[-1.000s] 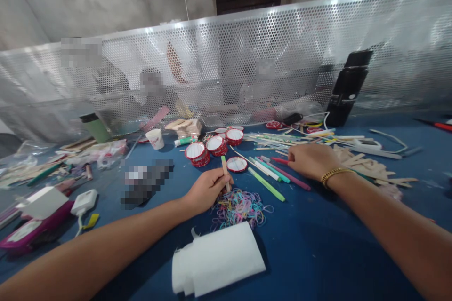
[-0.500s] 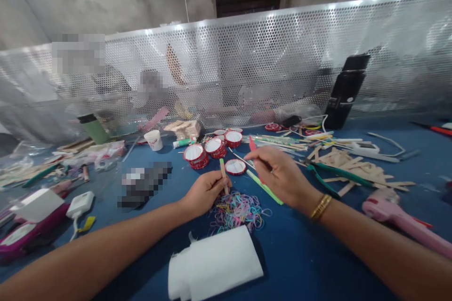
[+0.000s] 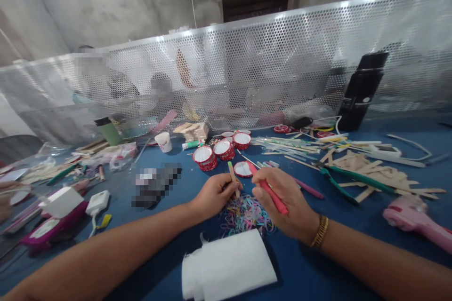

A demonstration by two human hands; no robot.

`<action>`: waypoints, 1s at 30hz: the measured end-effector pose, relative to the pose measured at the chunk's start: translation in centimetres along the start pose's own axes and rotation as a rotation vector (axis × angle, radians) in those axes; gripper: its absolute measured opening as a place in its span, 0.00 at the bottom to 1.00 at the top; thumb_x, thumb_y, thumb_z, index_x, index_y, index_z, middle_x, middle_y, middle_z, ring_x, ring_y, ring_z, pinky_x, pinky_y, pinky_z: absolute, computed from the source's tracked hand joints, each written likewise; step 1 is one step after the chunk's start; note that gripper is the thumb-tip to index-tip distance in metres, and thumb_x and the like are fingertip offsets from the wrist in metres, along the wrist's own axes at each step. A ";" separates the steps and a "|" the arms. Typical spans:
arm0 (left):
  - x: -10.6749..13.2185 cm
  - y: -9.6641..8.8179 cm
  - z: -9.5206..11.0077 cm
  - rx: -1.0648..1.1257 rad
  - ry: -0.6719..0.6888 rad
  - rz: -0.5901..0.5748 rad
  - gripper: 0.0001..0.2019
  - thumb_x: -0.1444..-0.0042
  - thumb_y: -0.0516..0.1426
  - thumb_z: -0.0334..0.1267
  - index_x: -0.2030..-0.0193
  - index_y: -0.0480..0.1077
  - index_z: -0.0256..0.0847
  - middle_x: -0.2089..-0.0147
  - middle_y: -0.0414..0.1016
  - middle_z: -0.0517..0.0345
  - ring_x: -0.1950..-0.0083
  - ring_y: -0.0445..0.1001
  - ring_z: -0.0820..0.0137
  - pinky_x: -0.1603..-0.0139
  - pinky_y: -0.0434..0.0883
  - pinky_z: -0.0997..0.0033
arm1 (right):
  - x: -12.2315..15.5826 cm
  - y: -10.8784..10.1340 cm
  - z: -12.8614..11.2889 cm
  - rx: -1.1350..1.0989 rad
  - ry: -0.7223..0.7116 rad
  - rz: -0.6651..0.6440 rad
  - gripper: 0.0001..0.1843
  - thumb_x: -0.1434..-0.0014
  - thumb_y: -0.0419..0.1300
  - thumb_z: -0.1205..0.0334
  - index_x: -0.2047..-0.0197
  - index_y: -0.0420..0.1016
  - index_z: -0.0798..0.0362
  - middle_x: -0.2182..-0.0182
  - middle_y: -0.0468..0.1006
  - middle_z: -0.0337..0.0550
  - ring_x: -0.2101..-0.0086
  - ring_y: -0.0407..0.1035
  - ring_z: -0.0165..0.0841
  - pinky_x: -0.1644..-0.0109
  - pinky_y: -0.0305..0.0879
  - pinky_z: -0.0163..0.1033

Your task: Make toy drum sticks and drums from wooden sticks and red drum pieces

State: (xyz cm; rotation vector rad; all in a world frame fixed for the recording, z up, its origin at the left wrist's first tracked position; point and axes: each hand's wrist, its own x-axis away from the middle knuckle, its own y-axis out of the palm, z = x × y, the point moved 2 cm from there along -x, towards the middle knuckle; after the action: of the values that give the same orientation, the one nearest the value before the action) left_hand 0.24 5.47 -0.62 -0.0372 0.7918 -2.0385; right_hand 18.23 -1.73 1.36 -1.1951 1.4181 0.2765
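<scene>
My left hand (image 3: 214, 194) is closed round a thin wooden stick with a green tip (image 3: 232, 174), held nearly upright. My right hand (image 3: 286, 204) is closed on a red stick (image 3: 270, 190) that slants across its fingers. The two hands are almost touching, just above a heap of small coloured rubber bands (image 3: 245, 212) on the blue table (image 3: 339, 240). A round red-rimmed lid (image 3: 242, 169) lies just beyond the fingertips.
White foam sheet (image 3: 228, 268) lies near the front edge. Red-rimmed lids (image 3: 215, 151), coloured sticks, wooden sticks (image 3: 374, 171), green-handled pliers (image 3: 344, 181) and a pink glue gun (image 3: 416, 221) lie right. Perforated metal screen (image 3: 282, 66) stands behind; a black phone (image 3: 362, 89) leans on it.
My right hand left the pile of sticks at the right, took up a red stick and brought it in beside my left hand. The left hand kept hold of its stick.
</scene>
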 end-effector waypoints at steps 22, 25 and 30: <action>0.2 0.2 0.1 -0.074 0.073 -0.040 0.17 0.34 0.49 0.45 0.65 0.72 0.36 0.73 0.67 0.61 0.72 0.61 0.74 0.69 0.62 0.75 | -0.2 0.8 -0.3 0.067 -0.022 -0.015 0.03 0.36 0.55 0.63 0.59 0.69 0.49 0.65 0.78 0.39 0.61 0.71 0.36 0.48 0.57 0.49; 0.2 0.2 0.3 -0.080 0.085 -0.040 0.17 0.34 0.49 0.45 0.64 0.72 0.36 0.72 0.68 0.60 0.72 0.62 0.73 0.69 0.63 0.75 | -0.2 0.9 -0.3 0.084 -0.020 -0.024 0.03 0.36 0.55 0.63 0.59 0.69 0.49 0.64 0.78 0.39 0.60 0.70 0.36 0.48 0.56 0.49; 0.2 0.1 0.5 -0.106 0.099 -0.022 0.17 0.34 0.50 0.45 0.67 0.73 0.36 0.71 0.71 0.58 0.70 0.66 0.71 0.67 0.65 0.74 | -0.3 0.9 -0.3 0.098 -0.009 -0.038 0.02 0.36 0.55 0.63 0.59 0.69 0.49 0.64 0.77 0.40 0.60 0.69 0.36 0.47 0.55 0.49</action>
State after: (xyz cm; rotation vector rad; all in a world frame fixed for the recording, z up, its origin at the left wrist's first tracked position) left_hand 0.38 4.98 -0.35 -0.0047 0.9647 -2.0301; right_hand 17.27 -1.38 1.29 -1.1379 1.3840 0.1839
